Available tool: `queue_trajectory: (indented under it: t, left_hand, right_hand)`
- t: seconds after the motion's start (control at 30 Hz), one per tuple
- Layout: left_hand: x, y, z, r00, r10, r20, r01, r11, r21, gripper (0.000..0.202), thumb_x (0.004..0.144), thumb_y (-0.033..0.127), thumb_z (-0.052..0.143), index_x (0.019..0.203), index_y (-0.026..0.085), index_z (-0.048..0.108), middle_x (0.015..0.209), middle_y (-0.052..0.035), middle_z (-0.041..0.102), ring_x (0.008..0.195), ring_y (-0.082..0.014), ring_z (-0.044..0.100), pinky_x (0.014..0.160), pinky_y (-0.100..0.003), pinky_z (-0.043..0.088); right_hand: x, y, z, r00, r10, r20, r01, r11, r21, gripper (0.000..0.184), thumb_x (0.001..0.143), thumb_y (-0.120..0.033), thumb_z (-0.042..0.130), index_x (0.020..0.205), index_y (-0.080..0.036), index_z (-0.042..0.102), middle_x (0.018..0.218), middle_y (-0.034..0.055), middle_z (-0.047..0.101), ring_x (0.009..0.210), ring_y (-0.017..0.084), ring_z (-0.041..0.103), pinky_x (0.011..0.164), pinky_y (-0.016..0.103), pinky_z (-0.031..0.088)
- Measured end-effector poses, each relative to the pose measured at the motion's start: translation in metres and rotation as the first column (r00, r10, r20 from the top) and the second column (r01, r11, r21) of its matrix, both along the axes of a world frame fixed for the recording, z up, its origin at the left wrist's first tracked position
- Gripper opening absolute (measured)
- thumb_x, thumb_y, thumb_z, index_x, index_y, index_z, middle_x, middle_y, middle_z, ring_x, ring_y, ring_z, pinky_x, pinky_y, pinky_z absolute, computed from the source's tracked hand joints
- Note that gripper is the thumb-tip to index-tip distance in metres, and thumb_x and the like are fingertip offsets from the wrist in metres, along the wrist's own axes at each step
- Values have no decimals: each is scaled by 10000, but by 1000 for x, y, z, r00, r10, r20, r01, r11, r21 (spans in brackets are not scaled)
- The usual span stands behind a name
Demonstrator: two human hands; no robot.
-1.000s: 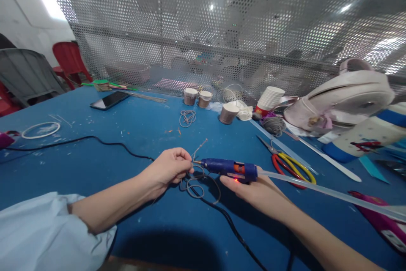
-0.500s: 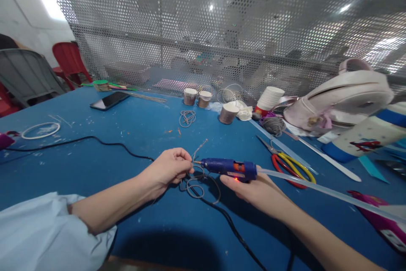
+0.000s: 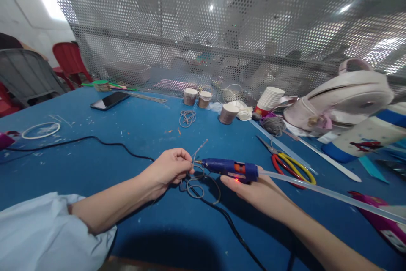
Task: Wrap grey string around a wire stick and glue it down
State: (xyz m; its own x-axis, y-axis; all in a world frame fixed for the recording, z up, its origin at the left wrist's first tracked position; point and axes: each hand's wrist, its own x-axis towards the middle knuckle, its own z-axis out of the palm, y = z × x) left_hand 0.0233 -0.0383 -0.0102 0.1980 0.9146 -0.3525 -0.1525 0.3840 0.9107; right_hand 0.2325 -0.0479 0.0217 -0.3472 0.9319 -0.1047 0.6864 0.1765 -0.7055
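My right hand [image 3: 253, 188] is wrapped round a blue hot glue gun [image 3: 225, 167]; its red light glows, and a long clear glue stick [image 3: 317, 187] runs out of its back. The nozzle points left and meets, or almost meets, the fingertips of my left hand [image 3: 176, 165]. Thumb and forefinger of that hand pinch a thin grey cord [image 3: 196, 191], whose loops hang below the nozzle. A thin wire-like stem [image 3: 200, 147] rises from the pinch toward the upper right. Exactly where glue touches the cord is too small to see.
Red-and-yellow scissors [image 3: 288, 163] lie right of the glue gun. Paper cups [image 3: 229, 113], grey yarn [image 3: 273, 126], a pale bag [image 3: 342, 97] and a phone [image 3: 110, 100] sit farther back. A black cable [image 3: 234, 228] crosses the blue table. Behind stands a perforated metal screen [image 3: 196, 30].
Almost nothing differs. The glue gun has shifted very slightly to the right, while my left hand keeps its pinch in the same place.
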Motion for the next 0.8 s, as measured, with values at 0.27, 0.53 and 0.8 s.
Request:
queue_trajectory:
  t: [0.27,0.53,0.8]
  left_hand:
    - [0,-1,1,1000,0,-14,0,1000,2,157,639,73,565,717,167,466,534,23,590,336,-1,286,362,-170,122]
    - [0,-1,1,1000,0,-13,0,1000,-4,167,629,81,569,713,174,458,529,25,587,340,-6,289,366,-175,113]
    - [1,0,-1,1000,-3,-4,3,1000,0,178,619,92,584,713,178,459,530,26,584,340,-8,284,365,-175,118]
  right_hand:
    - [2,1,-3,1000,-15,10,15,1000,23,375,782,-479,532,550,-187,497,472,-40,398,439,91,347,395,219,261]
    - [6,1,8,998,29,61,-23,995,-92,425,803,-518,499,524,-204,559,427,-24,444,436,120,410,424,237,309]
    - [5,8,-6,995,-93,24,94,992,-82,458,781,-578,500,529,-198,455,441,-33,447,429,108,402,436,241,312]
